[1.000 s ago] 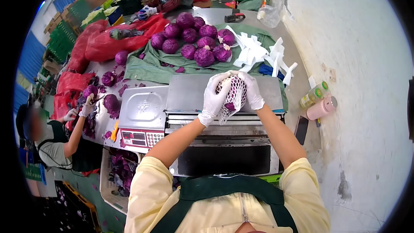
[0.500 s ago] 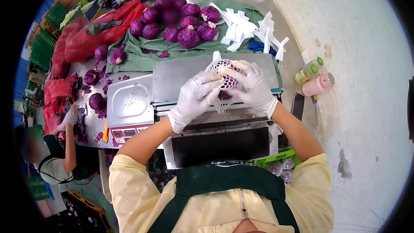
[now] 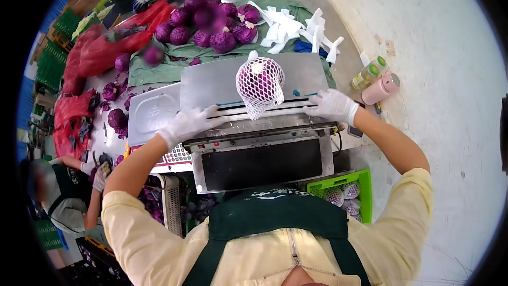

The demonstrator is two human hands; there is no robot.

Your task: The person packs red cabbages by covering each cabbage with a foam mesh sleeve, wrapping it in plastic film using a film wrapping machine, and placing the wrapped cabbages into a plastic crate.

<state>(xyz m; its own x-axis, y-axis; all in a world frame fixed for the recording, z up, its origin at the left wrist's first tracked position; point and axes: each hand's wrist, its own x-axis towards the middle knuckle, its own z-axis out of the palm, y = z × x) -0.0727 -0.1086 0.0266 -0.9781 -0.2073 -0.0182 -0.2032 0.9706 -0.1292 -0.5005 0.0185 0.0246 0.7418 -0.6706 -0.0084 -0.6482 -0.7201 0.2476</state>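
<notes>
A purple cabbage [image 3: 259, 80] in a white foam net sleeve rests on the metal plate [image 3: 206, 82] of a wrapping machine, the net's loose end hanging toward me. Directly in front of it lies the white film roll [image 3: 264, 114], with clear film faintly visible near it. My left hand [image 3: 193, 125], in a white glove, has its fingers closed at the roll's left end. At the right end, my right hand [image 3: 330, 106], also gloved, is closed in the same way. The film edge between the fingers is hard to see. Neither hand touches the cabbage.
Several bare cabbages [image 3: 222, 42] and white net sleeves [image 3: 283, 29] lie on green cloth beyond the machine. To the left are a scale [image 3: 153, 116] and a co-worker [image 3: 69, 190]. A pink bottle [image 3: 380, 89] stands right; a green crate [image 3: 365, 193] holds netted cabbages below.
Both hands have let go of the netted cabbage, which now sits on the plate. They have moved apart and toward me, to the two ends of the film roll.
</notes>
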